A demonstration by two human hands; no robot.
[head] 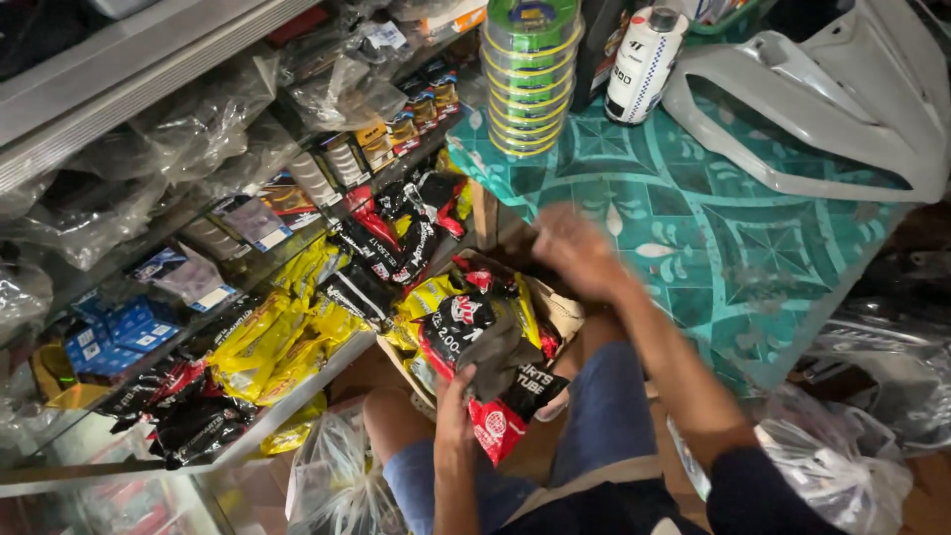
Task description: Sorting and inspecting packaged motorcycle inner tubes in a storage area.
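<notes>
Two hands work: left hand (454, 404) grips a packet (492, 391), best held steady; right hand (578, 250) blurred, fingers unclear.

Small motorcycle spare-parts shop, seen from above. Glass-fronted metal shelving (149, 59) packed with bagged parts in clear plastic (208, 124), small boxed components (119, 332) and rows of yellow (263, 342) and black-and-red inner-tube packets (396, 238). Open carton of further tube packets (475, 317) on the floor. Counter under a teal patterned cover (693, 228), carrying a stack of tape rolls (528, 74), a white lubricant bottle (644, 64) and a grey motorcycle fairing panel (842, 99).
</notes>
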